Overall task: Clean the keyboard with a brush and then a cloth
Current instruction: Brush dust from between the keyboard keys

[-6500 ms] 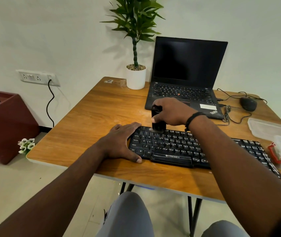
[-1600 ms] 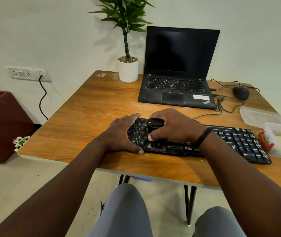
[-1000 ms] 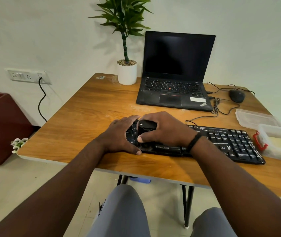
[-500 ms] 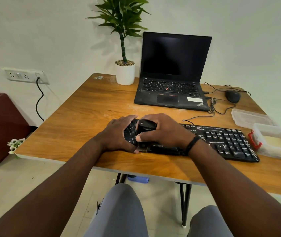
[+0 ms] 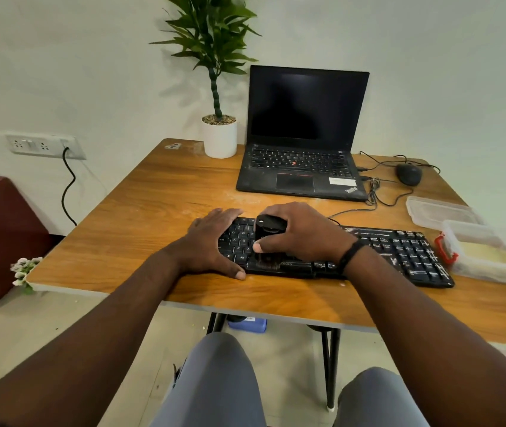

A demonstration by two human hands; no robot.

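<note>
A black keyboard (image 5: pixel 399 251) with white dust on its right keys lies near the front edge of the wooden table (image 5: pixel 159 204). My right hand (image 5: pixel 301 232) grips a stubby black brush (image 5: pixel 268 238), held upright with its bristles down on the keyboard's bottom row, left of the space bar. My left hand (image 5: pixel 211 241) is clamped around the keyboard's left end, thumb along the front edge. A pale yellow cloth (image 5: pixel 483 252) lies inside a clear plastic box (image 5: pixel 492 269) at the keyboard's right end.
An open black laptop (image 5: pixel 301 167) stands behind the keyboard, with a white potted plant (image 5: pixel 219 137) to its left. A black mouse (image 5: pixel 409 174) and its cables lie at the back right. The box's clear lid (image 5: pixel 439 211) rests behind the box.
The brush has swept from the keyboard's top rows down to its bottom row at the left end. My left hand stays on the keyboard's left end. The camera view shifted slightly.
</note>
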